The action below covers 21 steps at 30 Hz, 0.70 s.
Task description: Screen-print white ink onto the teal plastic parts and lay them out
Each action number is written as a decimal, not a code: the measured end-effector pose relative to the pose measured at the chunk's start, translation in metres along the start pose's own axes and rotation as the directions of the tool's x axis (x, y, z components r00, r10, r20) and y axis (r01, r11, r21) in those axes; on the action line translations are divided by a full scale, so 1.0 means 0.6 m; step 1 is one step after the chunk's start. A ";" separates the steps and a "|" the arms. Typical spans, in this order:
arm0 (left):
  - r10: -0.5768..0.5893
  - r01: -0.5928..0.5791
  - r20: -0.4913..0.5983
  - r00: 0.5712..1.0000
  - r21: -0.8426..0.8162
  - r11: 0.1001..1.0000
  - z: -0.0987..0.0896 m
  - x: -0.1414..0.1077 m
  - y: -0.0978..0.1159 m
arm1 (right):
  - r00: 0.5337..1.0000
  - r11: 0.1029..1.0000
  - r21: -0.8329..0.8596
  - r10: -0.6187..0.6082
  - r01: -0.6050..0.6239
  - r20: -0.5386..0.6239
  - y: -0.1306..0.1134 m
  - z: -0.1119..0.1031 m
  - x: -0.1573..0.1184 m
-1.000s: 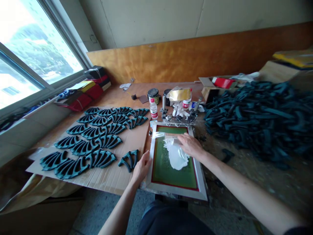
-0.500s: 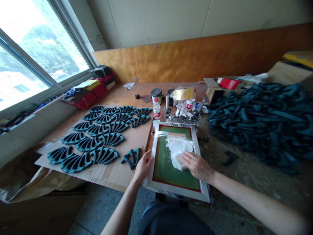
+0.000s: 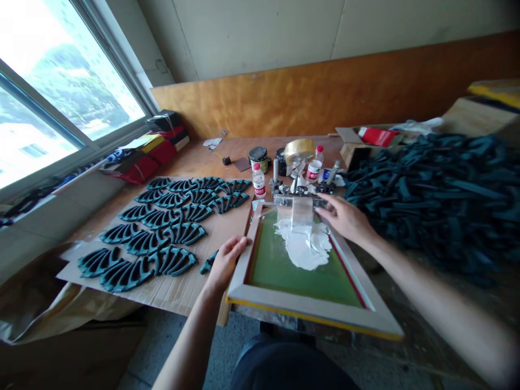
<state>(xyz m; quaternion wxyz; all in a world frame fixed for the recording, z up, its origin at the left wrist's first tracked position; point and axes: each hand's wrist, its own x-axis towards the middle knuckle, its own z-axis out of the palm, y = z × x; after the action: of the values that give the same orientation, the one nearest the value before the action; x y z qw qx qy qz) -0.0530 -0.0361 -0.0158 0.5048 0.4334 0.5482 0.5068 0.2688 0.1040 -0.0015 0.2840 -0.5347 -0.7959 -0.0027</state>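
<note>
My left hand (image 3: 227, 261) is closed on the left rail of a silk-screen frame (image 3: 300, 306), whose near end is raised and tilted off the bench. White ink (image 3: 307, 253) lies in a thick patch on its green mesh (image 3: 270, 271). Toward the far end a pale flat squeegee (image 3: 303, 212) stands with its lower edge in the ink. Just right of the squeegee is my right hand (image 3: 347, 219), fingers apart, over the frame's far right corner. Whether its fingertips touch the squeegee is hard to tell. Metal hinge clamps (image 3: 284, 199) sit behind the frame.
Dark green curved parts (image 3: 166, 233) lie in rows on cardboard (image 3: 162, 295) at left. More are heaped (image 3: 426, 189) at right. Behind the frame stand a bottle (image 3: 259, 181), a black-lidded can (image 3: 259, 157) and a tape roll (image 3: 299, 149). A window is at left.
The frame's near end has risen with my left hand on its rail. My right hand has moved away from me, and the squeegee now stands at the mesh's far end.
</note>
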 end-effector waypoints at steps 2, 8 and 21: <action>0.113 -0.116 -0.043 0.993 -0.082 0.990 0.015 0.015 0.054 | 0.995 0.993 0.062 0.096 -0.095 0.001 0.041 0.006 -0.025; 0.337 -0.357 -0.129 0.933 -0.190 0.915 0.060 0.080 0.162 | 0.968 0.998 0.028 -0.055 0.050 0.244 0.037 0.110 -0.155; -0.404 0.407 0.078 0.911 -0.321 0.855 0.155 -0.084 -0.165 | 0.973 0.963 0.176 -0.218 0.203 0.069 -0.144 0.101 -0.229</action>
<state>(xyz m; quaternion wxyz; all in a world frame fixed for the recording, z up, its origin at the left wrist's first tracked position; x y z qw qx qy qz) 0.0485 -0.0860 -0.1061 0.6675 0.2196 0.5325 0.4719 0.2044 -0.0312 -0.0888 0.2908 -0.4207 -0.8574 0.0579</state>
